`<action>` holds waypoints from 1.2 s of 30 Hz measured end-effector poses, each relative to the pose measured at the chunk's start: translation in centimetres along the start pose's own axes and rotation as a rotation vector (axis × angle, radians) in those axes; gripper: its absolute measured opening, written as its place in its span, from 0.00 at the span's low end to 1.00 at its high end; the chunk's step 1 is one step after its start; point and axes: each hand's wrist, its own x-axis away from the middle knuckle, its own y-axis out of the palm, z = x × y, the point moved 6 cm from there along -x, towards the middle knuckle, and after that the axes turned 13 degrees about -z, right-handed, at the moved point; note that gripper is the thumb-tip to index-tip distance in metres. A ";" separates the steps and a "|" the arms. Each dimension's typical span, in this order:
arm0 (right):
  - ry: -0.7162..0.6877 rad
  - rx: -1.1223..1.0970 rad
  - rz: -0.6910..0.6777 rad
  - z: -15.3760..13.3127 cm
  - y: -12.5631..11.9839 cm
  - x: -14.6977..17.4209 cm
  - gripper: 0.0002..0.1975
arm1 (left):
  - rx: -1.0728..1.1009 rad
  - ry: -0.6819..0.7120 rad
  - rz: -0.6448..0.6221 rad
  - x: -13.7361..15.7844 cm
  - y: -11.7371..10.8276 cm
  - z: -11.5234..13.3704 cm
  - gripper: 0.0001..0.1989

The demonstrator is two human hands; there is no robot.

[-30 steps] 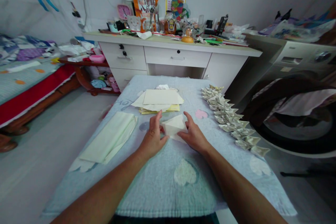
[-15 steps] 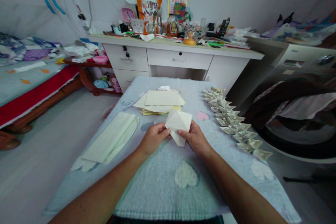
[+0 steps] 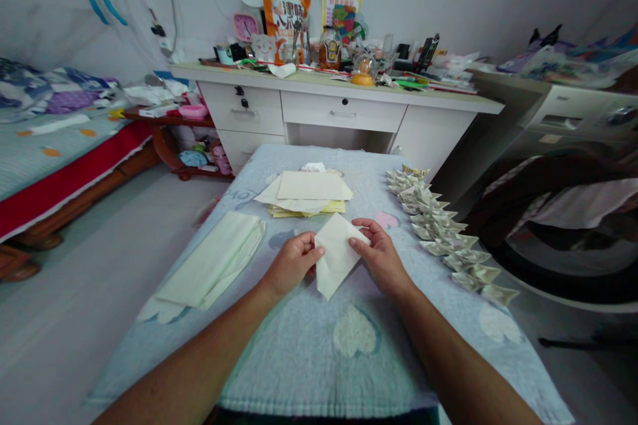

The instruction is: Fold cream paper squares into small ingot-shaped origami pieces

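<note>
A cream-coloured folded sheet of paper point(image 3: 335, 255) is held up over the table, one corner pointing down toward me. My left hand point(image 3: 295, 259) pinches its left edge between thumb and fingers. At the right edge, my right hand point(image 3: 376, 251) grips the paper with the thumb on top and the fingers behind. Just beyond lies a stack of loose paper sheets point(image 3: 312, 187), cream on top and yellow beneath. To the left rests a larger folded pale-green paper bundle point(image 3: 214, 259). Rows of small folded paper boats point(image 3: 438, 226) line the table's right side.
A blue patterned cloth point(image 3: 299, 352) covers the table. Behind it stands a white desk point(image 3: 343, 109) crowded with jars, a bag and small items. A washing machine point(image 3: 553, 146) with its door ajar is at right, a bed point(image 3: 64, 159) at left.
The paper has been turned and shows a flat diamond-like face instead of a folded flap with a narrow tail. My right hand has shifted its grip slightly up along the right edge.
</note>
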 end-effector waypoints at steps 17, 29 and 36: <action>0.153 0.453 -0.144 0.6 -0.4 0.0 0.22 | -0.488 -0.001 -0.079 0.3 0.4 0.7 0.14; 0.001 1.348 -0.145 -1.2 0.0 0.3 0.13 | -1.113 0.124 -0.074 0.6 1.3 0.9 0.22; -0.049 1.356 -0.429 -1.1 0.8 0.8 0.16 | -1.164 0.112 -0.054 0.6 2.0 0.6 0.08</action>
